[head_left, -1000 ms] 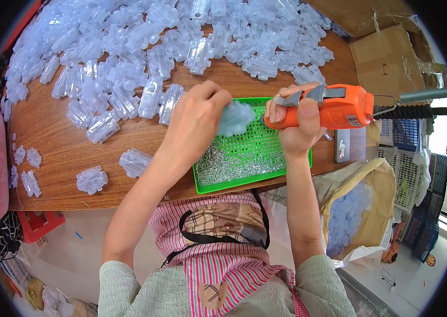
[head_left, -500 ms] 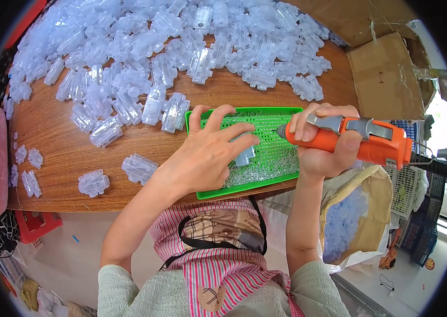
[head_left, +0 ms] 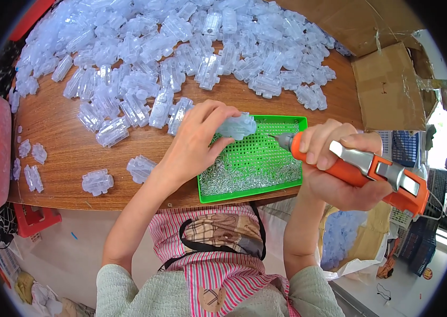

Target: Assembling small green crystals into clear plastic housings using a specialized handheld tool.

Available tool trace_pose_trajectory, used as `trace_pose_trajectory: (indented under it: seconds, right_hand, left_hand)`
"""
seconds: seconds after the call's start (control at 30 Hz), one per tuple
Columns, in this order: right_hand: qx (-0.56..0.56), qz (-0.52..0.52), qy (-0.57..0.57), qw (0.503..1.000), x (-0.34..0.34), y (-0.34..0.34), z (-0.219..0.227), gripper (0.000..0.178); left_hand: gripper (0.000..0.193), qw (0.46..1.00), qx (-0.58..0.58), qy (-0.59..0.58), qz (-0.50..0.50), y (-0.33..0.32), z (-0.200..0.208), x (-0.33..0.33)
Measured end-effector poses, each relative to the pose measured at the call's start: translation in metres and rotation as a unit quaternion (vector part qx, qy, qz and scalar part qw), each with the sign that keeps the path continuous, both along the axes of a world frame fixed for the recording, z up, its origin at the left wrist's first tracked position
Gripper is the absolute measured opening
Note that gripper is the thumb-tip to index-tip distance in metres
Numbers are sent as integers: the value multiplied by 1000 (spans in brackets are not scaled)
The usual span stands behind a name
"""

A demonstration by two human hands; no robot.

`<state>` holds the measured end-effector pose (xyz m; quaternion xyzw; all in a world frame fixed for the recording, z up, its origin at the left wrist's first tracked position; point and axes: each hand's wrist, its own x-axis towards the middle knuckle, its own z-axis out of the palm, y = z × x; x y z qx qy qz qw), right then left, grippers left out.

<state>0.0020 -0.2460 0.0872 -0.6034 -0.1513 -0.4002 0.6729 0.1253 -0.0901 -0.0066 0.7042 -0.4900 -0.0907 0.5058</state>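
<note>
Between the thumb and fingers of my left hand is a clear plastic housing, held above the far left part of a green perforated tray. Many small silvery screws lie along the near side of that tray. My right hand grips an orange power screwdriver with a grey nose and metal levers on its body. The tip of the screwdriver points left over the tray, a short way from the housing and apart from it.
A large heap of clear plastic housings covers the far part of the wooden table. Single housings lie at the left. Cardboard stands at the far right, and a sack of clear parts sits below the table's right edge.
My left hand has lifted the housing up from within the tray and turned it. My right hand has moved the screwdriver right and nearer to me, with its back end tilting lower.
</note>
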Motion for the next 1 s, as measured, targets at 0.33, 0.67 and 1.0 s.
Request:
trace_pose_trajectory:
  seconds: [0.33,0.67,1.0]
  right_hand:
    - [-24,34,-19,999,33,4,-20,73]
    - [-27,6,-9,1000,35,6,-9,74]
    - [-45,-5,1,999,-1,-3,5,70]
  left_hand:
    - [46,1000,13,3,24,-2,-1,2]
    - [47,1000,-8,-16,16,0,1,6]
    - [70,987,115,-88,75,25,73,7]
